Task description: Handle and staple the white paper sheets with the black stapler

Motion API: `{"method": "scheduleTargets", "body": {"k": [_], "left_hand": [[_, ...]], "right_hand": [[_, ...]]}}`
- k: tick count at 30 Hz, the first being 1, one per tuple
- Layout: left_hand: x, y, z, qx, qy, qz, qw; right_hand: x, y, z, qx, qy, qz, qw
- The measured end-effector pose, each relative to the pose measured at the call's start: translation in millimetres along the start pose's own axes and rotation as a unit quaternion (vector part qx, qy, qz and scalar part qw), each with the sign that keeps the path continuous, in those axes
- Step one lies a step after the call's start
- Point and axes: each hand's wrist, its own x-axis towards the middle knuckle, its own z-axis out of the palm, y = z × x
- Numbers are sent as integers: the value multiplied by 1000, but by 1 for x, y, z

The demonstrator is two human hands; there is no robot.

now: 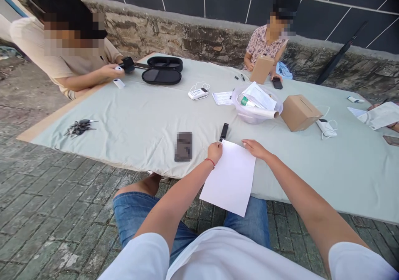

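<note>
A blank white sheet of paper (229,178) lies partly on the table, its near end hanging over the edge above my lap. My left hand (215,150) is closed on the sheet's far left corner. At the far right corner, my right hand (254,148) pinches the sheet between thumb and fingers. Just beyond the left hand is a small black oblong item (224,132), close to the paper's far edge. A dark rectangular object (183,146), blurred out, lies to the left of that hand.
On the cloth-covered table (140,118) are keys (80,127), an open black case (162,77), a clear plastic bowl (246,116) with papers and a cardboard box (299,113). White corded devices lie about. People sit at the left, far side and right.
</note>
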Motion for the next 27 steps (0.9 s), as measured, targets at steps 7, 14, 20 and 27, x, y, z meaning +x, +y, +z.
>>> {"method": "scheduleTargets", "body": {"k": [7, 14, 20, 27], "left_hand": [[-47, -20, -8, -172, 27, -31, 984], [-62, -23, 3, -300, 27, -42, 953], [-63, -14, -3, -386, 13, -33, 922], [-54, -20, -10, -378, 27, -78, 922]], "right_hand": [[-112, 22, 6, 224, -58, 90, 969], [-116, 9, 33, 399, 97, 151, 899], [-109, -10, 44, 514, 78, 116, 846], [-98, -10, 62, 546, 68, 167, 818]]}}
